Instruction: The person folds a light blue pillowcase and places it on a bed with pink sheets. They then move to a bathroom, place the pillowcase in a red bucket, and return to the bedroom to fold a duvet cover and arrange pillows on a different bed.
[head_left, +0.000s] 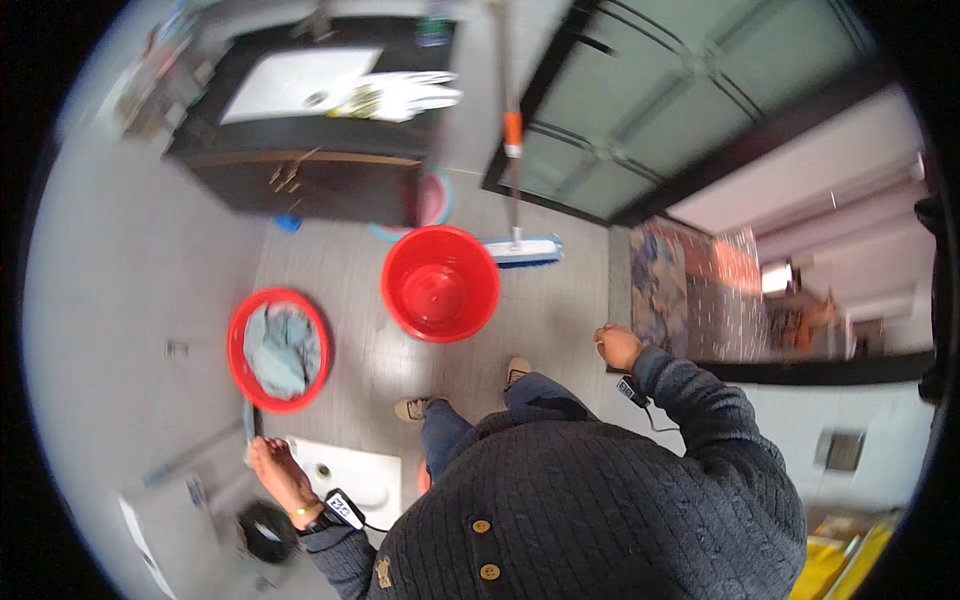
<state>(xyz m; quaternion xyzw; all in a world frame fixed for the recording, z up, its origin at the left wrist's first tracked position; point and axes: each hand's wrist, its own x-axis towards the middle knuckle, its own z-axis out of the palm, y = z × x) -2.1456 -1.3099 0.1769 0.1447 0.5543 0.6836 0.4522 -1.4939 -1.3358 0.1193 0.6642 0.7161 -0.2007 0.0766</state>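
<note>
A red plastic bucket (440, 285) stands on the floor ahead of my feet, with a little water seemingly at its bottom. To its left a red basin (325, 352) holds light blue-green and grey cloth (277, 352). My left hand (283, 471) is below that basin, its fingers curled beside a thin upright thing; whether it touches this is unclear. Out to the right, my right hand (619, 346) is loosely closed near the doorway, with nothing visible in it. A broom (523, 250) with a blue and white head rests on the floor just right of the bucket.
A dark vanity (352, 180) bears a white sink (292, 79) with white gloves (405, 96) over its edge. Pink and blue basins (436, 199) sit partly beneath it. A white squat toilet (352, 480) lies lower left, a dark bin (268, 531) beside it. The glass door (637, 97) stands upper right.
</note>
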